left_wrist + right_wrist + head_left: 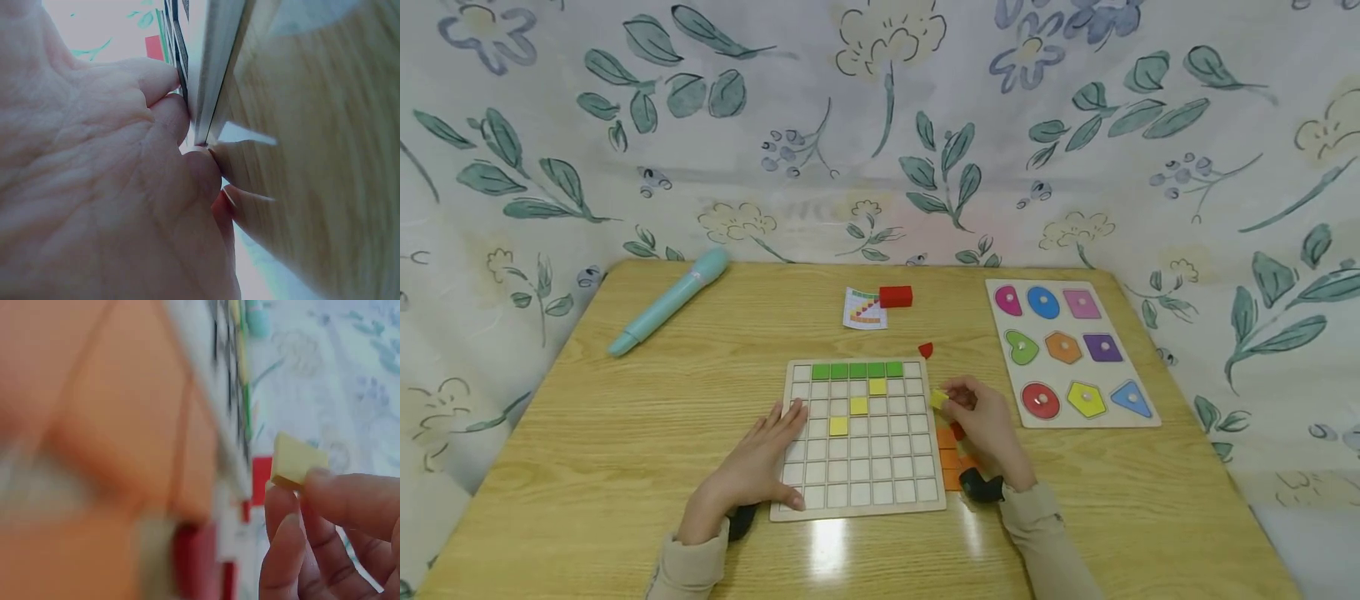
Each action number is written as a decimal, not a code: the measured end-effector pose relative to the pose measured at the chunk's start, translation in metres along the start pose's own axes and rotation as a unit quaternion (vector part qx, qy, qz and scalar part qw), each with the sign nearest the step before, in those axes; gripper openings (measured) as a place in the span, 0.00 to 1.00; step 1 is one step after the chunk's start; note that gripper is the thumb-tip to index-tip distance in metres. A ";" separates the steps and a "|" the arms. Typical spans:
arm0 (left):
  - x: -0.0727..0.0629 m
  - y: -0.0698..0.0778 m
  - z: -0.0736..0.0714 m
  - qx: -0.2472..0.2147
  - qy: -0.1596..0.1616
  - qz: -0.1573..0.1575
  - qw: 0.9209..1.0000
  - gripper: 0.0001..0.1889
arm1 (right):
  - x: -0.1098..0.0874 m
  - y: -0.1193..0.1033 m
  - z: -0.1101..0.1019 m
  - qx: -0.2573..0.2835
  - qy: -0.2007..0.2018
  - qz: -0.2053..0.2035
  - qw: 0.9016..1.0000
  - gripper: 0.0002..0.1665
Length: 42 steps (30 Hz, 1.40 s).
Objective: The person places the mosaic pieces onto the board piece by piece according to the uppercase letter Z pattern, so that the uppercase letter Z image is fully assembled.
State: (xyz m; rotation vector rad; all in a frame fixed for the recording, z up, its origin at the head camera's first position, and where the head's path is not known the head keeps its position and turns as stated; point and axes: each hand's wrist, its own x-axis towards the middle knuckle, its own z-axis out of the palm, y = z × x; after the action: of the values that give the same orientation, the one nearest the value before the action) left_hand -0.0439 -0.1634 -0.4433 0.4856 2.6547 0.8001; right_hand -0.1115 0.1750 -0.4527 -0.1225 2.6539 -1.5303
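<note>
A wooden grid board [880, 467] lies flat in front of me. A row of green square tiles [858, 371] fills part of its top row, and yellow tiles [859, 406] step diagonally below. My left hand [756, 458] rests on the board's left edge with fingers spread. My right hand [988, 425] pinches a yellow square tile [297, 459] between thumb and fingers, just off the board's right edge. Orange tiles [950, 458] lie beneath and beside that hand, with red pieces [958, 431] partly hidden by it.
A pattern card [865, 312] lies behind the board, touching a red block [896, 297]. One small red piece [926, 350] sits near the board's top right corner. A shape puzzle board [1075, 367] is at the right, and a teal microphone-shaped object [670, 302] at the left.
</note>
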 end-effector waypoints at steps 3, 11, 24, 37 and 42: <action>-0.001 -0.001 -0.001 0.004 0.003 0.000 1.000 0.70 | 0.004 -0.017 0.012 0.013 -0.024 -0.008 1.000 0.07; -0.002 -0.001 -0.001 0.006 0.001 0.001 1.000 0.69 | 0.003 -0.058 0.076 0.012 -0.143 -0.088 0.986 0.05; -0.002 0.000 -0.002 0.010 0.004 -0.003 1.000 0.68 | -0.011 -0.078 0.118 -0.093 -0.211 -0.143 0.963 0.04; 0.000 0.004 -0.002 0.009 0.002 -0.005 1.000 0.69 | -0.008 -0.045 0.060 -0.032 -0.158 -0.086 0.983 0.09; -0.002 0.004 -0.005 0.007 -0.003 -0.003 1.000 0.69 | -0.015 -0.018 0.021 -0.005 -0.096 -0.037 0.995 0.10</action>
State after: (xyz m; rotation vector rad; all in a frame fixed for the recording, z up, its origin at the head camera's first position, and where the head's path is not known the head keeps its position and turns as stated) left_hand -0.0430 -0.1631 -0.4367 0.4827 2.6569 0.7791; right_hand -0.0940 0.1496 -0.4467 -0.3551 2.5317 -1.4451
